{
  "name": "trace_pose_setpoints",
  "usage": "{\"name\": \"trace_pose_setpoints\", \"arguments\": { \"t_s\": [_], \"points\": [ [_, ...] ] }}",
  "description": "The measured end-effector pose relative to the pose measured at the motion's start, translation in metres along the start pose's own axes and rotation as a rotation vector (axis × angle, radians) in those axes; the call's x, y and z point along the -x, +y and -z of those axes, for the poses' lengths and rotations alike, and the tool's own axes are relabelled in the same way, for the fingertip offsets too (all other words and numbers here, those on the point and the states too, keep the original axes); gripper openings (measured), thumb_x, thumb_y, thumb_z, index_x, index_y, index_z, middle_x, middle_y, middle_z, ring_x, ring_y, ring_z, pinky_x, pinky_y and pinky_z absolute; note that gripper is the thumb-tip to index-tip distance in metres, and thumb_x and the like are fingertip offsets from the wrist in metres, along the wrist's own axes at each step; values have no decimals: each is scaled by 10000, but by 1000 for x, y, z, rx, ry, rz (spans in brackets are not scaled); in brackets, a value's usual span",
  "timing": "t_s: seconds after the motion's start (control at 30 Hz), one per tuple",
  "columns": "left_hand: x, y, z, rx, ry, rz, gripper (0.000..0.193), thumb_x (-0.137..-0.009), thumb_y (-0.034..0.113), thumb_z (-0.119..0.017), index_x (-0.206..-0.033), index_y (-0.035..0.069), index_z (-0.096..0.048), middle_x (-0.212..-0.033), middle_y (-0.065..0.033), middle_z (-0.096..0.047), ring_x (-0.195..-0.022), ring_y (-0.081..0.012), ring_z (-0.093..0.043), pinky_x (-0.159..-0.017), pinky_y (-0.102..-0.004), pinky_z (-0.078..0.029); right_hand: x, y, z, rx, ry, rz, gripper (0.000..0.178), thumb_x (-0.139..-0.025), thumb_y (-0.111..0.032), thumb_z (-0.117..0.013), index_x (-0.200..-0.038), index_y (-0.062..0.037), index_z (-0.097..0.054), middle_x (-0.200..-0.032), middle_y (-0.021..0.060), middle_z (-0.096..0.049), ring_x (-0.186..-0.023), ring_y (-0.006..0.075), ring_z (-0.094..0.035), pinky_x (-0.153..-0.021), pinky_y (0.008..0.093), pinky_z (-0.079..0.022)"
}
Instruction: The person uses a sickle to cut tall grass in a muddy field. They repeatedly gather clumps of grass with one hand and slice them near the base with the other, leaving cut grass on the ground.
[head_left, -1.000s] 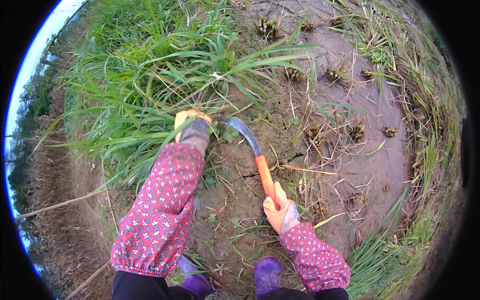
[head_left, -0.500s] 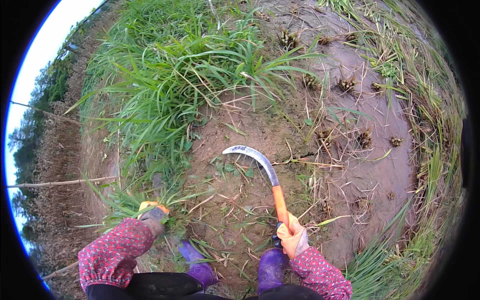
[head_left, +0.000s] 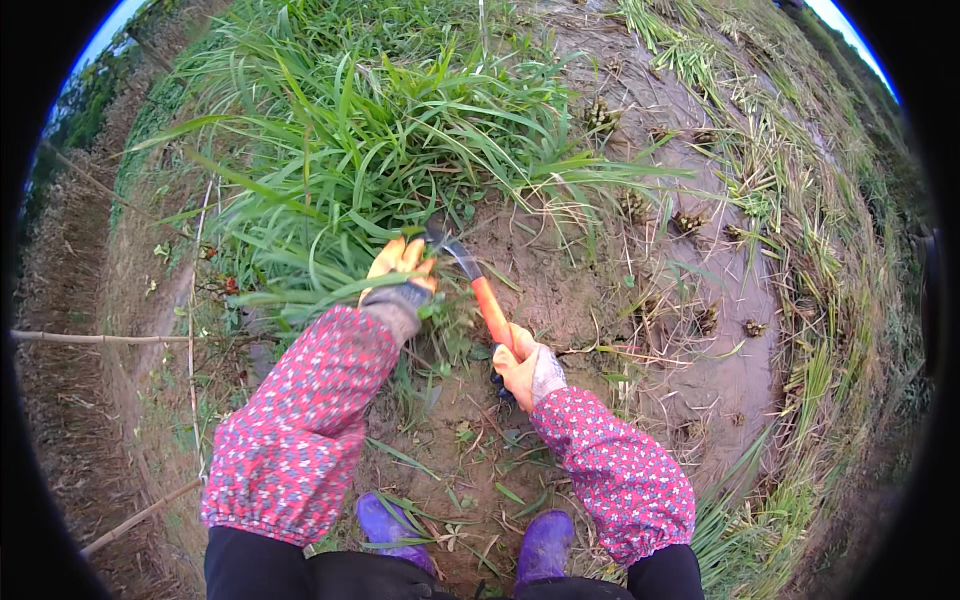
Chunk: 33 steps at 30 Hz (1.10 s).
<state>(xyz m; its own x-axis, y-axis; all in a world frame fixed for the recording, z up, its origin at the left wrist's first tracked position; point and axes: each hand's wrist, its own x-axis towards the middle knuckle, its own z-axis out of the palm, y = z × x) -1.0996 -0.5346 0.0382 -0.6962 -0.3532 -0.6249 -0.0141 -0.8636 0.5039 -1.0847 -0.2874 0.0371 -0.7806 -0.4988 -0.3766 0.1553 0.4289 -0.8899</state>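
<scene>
My left hand (head_left: 402, 268), in an orange and grey work glove, is closed round green grass (head_left: 310, 265) at the near edge of a tall clump. Gloved too, my right hand (head_left: 520, 368) grips the sickle (head_left: 489, 308) by its orange handle. The curved blade points away from me, and its tip goes in among the stems just right of my left hand, where grass partly hides it. Red patterned sleeve covers (head_left: 315, 420) wrap both forearms.
Purple boots (head_left: 545, 545) stand on bare soil strewn with cut blades. To the right lies wet mud with cut stubble tufts (head_left: 690, 222), then a band of laid stalks (head_left: 850, 300). Thin poles (head_left: 100, 339) stick in from the left.
Both hands have moved forward. My left hand has gone right into the clump and closed on grass there; the sickle's blade has moved from over bare soil to the stems.
</scene>
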Motion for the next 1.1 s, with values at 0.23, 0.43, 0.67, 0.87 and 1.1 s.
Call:
{"name": "trace_pose_setpoints", "arguments": {
  "t_s": [0.23, 0.43, 0.67, 0.87, 1.1],
  "points": [
    [-98, 16, 31, 482, 360, -164, 291, -954, 279, -345, -1076, 68, -504, -1046, -73, -576, -940, -243, -517, -830, -358, -404, 22, -11, -34, -138, 52, -111, 494, -893, -118, -502, -1360, -71, -347, -795, -25, -496, -635, 61, -442, -549, 242, -404],
    [-30, 1, 30, 471, -237, 79, 165, -932, 225, -349, -872, 121, -463, -777, -37, -507, -715, -200, -483, -683, -347, -395, 88, -28, -40, -178, 174, -223, 429, -902, -140, -524, -1313, -85, -411, -733, -39, -485, -560, 56, -430, -479, 223, -379],
    [86, 3, 102, 316, 144, 273, 164, -887, 176, -425, -730, 131, -412, -713, -6, -444, -685, -198, -405, -787, -422, -344, 141, -68, -65, -230, 294, -436, 328, -918, -132, -500, -1243, -126, -460, -701, -36, -479, -484, 66, -442, -391, 229, -350],
    [59, 13, 129, -549, -340, -305, 82, -877, 98, -437, -798, 90, -415, -769, -86, -478, -765, -273, -498, -833, -486, -433, 118, -91, -53, -186, 363, -293, 257, -908, -93, -486, -1162, -54, -485, -693, -27, -492, -493, 73, -488, -419, 220, -400],
    [7, -1, 65, 354, -1, 182, 63, -854, 68, -412, -800, 69, -443, -868, -147, -497, -874, -313, -458, -795, -504, -389, 41, -61, -58, -103, 193, -221, 257, -921, -140, -504, -1176, -106, -492, -647, -21, -491, -463, 69, -444, -390, 236, -365]
  ]
}}
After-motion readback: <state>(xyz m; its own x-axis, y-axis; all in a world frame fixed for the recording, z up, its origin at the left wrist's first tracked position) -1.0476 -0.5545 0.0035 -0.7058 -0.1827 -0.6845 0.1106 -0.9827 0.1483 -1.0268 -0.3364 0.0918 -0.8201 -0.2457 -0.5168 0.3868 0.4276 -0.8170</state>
